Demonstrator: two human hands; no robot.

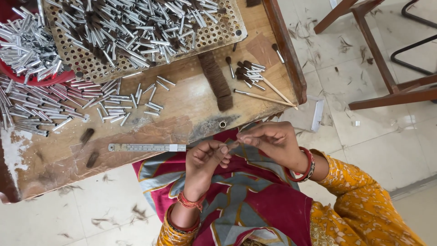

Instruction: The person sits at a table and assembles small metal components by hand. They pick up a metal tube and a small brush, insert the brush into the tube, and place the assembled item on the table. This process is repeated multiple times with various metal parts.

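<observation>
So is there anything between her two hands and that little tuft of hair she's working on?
Nothing visible. The left hand and the right hand meet over her lap, and their fingers pinch the small tuft directly. The metal ruler and the loose tubes lie apart on the table.

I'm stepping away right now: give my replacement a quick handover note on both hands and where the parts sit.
Left hand: fingers pinched on one end of a small tuft of brown bristle, over the lap.
Right hand: pinching the other end of the same tuft; the two hands meet there.
Parts: loose metal tubes on the wooden bench, more on the perforated tray; a brown hair bundle; a metal ruler at the bench edge.
Done: several tubes already filled with bristle, two with wooden handles.
Left: the many empty tubes.
</observation>
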